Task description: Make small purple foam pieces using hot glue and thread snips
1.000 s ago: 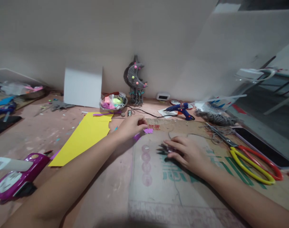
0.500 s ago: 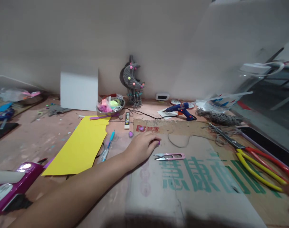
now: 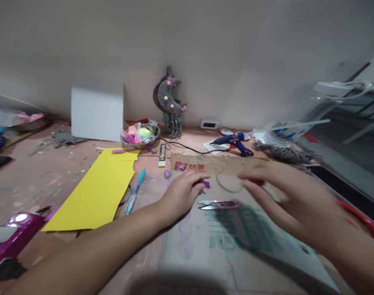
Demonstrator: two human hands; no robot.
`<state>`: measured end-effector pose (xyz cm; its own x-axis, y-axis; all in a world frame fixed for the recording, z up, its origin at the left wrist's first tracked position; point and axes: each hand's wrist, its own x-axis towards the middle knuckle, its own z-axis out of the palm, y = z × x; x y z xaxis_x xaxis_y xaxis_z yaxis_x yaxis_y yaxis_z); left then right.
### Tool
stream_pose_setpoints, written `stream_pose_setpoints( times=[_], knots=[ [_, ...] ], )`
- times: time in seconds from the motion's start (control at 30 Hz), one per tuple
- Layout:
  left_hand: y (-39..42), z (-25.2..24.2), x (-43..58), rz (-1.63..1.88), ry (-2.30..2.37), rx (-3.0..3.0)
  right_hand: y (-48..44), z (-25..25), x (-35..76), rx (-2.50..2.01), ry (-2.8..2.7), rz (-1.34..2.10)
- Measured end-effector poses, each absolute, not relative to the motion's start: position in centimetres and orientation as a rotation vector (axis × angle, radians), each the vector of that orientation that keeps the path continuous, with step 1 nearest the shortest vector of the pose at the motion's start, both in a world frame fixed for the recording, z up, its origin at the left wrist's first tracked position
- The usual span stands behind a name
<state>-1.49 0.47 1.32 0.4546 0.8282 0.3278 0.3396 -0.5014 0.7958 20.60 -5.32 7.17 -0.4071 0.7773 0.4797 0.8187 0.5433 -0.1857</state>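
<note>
Presently my attention lay on the small purple piece [image 3: 207,184], which showed right at the thumb and fingertips of the left hand [image 3: 178,199], on that hand's right side. The left was plainly the nearer of my two hands. The right hand [image 3: 293,200], blurred, hung off to the right with thumb and fingertips turned toward the piece, well apart from it; a thin grey cord [image 3: 231,191] curved between. I couldn't tell whether the left finger and thumb pinched the piece or only touched it, nor whether the right one, its fingertips close together, held anything. Too little of the piece showed for me to read its long axis. Just nearer me, the pink snips [image 3: 216,204] lay roughly crosswise over the printed cardboard [image 3: 220,162], blades pointing left, handles toward the right hand. The two hands were apart from each other.
</note>
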Motion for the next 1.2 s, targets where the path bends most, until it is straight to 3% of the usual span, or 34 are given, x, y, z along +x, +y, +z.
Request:
stream_pose_setpoints(
  times=[0.2, 0.37, 0.57, 0.97, 1.2],
  knots=[
    [0.4, 2.1, -1.1, 0.876, 0.997, 1.699, 0.6, 3.7, 20.2, -1.623, -2.441, 0.013],
    [1.1, 1.1, -1.2, 0.869, 1.007, 1.584, 0.0, 1.5, 19.5, -1.453, -2.361, 0.164],
    [1.3, 0.8, -1.3, 0.893, 1.003, 1.513, -1.2, 2.3, 19.2, -1.287, -2.288, 0.510],
    [0.7, 0.9, -1.1, 0.987, 0.914, 1.701, -1.4, 2.1, 17.4, -1.224, -2.191, 0.261],
    [1.0, 1.1, -1.0, 0.881, 0.936, 1.624, -1.8, 2.6, 18.8, -0.902, -2.475, -0.416]
  ],
)
